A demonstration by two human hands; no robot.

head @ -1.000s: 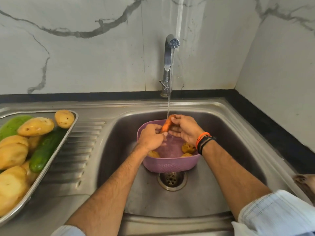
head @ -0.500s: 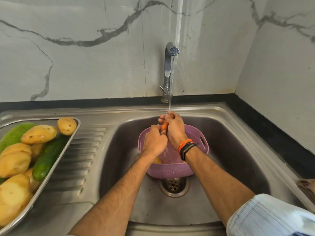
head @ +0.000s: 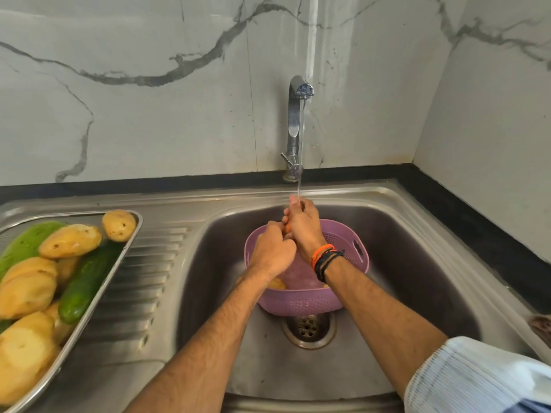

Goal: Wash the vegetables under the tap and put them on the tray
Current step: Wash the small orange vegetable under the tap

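Both hands hold an orange carrot (head: 287,228) over the purple basket (head: 346,238) in the sink, under the thin stream from the tap (head: 298,114). My left hand (head: 272,251) grips its near end. My right hand (head: 304,226) is wrapped round its far end, where the water lands on the fingers. Only a sliver of the carrot shows between the hands. A potato (head: 277,284) lies in the basket, partly hidden by my left wrist. The steel tray (head: 119,263) on the left drainboard holds several potatoes (head: 70,240) and a cucumber (head: 86,281).
The steel sink (head: 417,263) has its drain (head: 308,329) just in front of the basket. A ribbed drainboard (head: 149,278) lies between tray and basin. Marble walls stand behind and to the right. A dark object (head: 541,326) sits at the right edge.
My right hand turned over the carrot and moved up toward the tap, so the carrot is now mostly hidden. The view tilted up slightly.
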